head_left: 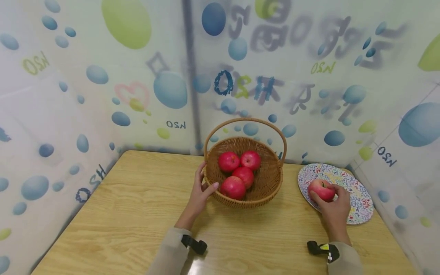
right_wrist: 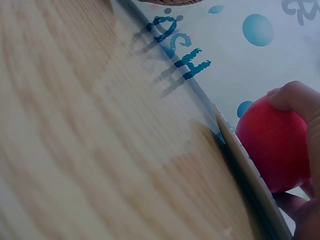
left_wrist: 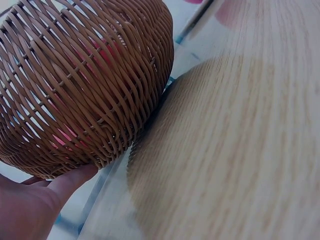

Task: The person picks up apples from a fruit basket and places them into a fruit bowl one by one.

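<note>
A round wicker basket (head_left: 266, 173) with a tall arched handle stands on the table, holding several red apples (head_left: 233, 188). My left hand (head_left: 201, 193) holds its left side, thumb at the rim and fingers along the outer wall. In the left wrist view, the woven wall (left_wrist: 90, 90) fills the upper left, with red showing through the gaps. My right hand (head_left: 336, 204) grips a red apple (head_left: 321, 190) over a colourful patterned plate (head_left: 361, 202). The right wrist view shows the thumb and fingers around that apple (right_wrist: 272, 145), close to the plate's edge.
The light wooden table (head_left: 137, 214) reaches back to a wall covering (head_left: 165, 145) printed with blue and green dots and lettering. Similar covering closes in the left and right sides. The plate lies near the table's right edge.
</note>
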Demonstrator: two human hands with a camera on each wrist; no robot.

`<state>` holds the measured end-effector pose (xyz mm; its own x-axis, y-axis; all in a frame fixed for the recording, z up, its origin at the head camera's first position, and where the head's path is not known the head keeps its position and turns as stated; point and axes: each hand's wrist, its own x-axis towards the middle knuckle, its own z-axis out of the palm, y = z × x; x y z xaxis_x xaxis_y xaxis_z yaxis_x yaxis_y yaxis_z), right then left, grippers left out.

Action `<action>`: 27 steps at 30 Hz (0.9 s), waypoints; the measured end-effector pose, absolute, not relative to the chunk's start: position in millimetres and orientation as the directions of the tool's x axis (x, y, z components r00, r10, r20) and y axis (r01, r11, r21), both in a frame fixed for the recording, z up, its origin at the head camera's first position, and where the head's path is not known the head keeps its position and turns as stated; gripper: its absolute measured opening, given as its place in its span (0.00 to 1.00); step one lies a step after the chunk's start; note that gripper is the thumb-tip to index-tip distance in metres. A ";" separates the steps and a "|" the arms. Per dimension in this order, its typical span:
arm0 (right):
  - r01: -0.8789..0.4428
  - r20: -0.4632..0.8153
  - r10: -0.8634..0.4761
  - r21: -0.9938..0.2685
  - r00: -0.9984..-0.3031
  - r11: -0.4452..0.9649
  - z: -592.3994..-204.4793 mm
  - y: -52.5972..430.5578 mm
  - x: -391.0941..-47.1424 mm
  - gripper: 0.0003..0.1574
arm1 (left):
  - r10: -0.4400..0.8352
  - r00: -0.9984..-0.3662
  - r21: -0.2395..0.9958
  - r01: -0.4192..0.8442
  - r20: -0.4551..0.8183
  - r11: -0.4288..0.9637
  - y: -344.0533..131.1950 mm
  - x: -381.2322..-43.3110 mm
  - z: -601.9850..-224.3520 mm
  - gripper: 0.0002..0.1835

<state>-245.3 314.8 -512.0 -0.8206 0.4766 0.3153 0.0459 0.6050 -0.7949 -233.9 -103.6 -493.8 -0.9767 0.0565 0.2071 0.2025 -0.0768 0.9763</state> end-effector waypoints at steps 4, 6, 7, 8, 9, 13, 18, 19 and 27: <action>0.039 0.327 0.462 -0.781 -0.824 0.624 -513.3 316.3 -244.5 0.40 | 0.059 -0.977 0.976 0.201 0.206 -0.082 -103.2 -234.1 -493.5 0.44; 0.036 0.329 0.455 -0.778 -0.827 0.628 -513.5 316.9 -244.1 0.40 | 0.059 -0.977 0.976 0.201 0.206 -0.088 -103.0 -234.4 -493.6 0.44; 0.035 0.329 0.454 -0.777 -0.828 0.628 -513.5 317.2 -243.9 0.40 | 0.060 -0.976 0.975 0.202 0.208 -0.094 -102.9 -234.6 -493.5 0.44; 0.034 0.329 0.453 -0.778 -0.828 0.627 -513.5 317.5 -243.6 0.40 | 0.060 -0.976 0.974 0.203 0.209 -0.098 -102.9 -234.7 -493.4 0.44; 0.033 0.330 0.453 -0.778 -0.828 0.627 -513.3 317.7 -243.2 0.40 | 0.060 -0.976 0.974 0.204 0.211 -0.100 -102.8 -234.8 -493.3 0.44; 0.037 0.323 0.450 -0.778 -0.833 0.627 -512.7 318.5 -241.9 0.40 | 0.064 -0.975 0.973 0.207 0.214 -0.105 -102.7 -235.2 -493.4 0.45; 0.036 0.311 0.439 -0.782 -0.843 0.622 -512.7 319.7 -241.3 0.41 | 0.063 -0.975 0.973 0.208 0.214 -0.099 -103.0 -234.8 -493.3 0.45; 0.035 0.307 0.439 -0.786 -0.844 0.617 -512.6 319.8 -240.9 0.42 | 0.063 -0.975 0.973 0.207 0.214 -0.099 -103.1 -234.7 -493.3 0.45; 0.026 0.327 0.440 -0.778 -0.836 0.627 -499.1 320.1 -239.5 0.44 | 0.062 -0.978 0.976 0.195 0.201 -0.098 -104.0 -234.0 -492.7 0.44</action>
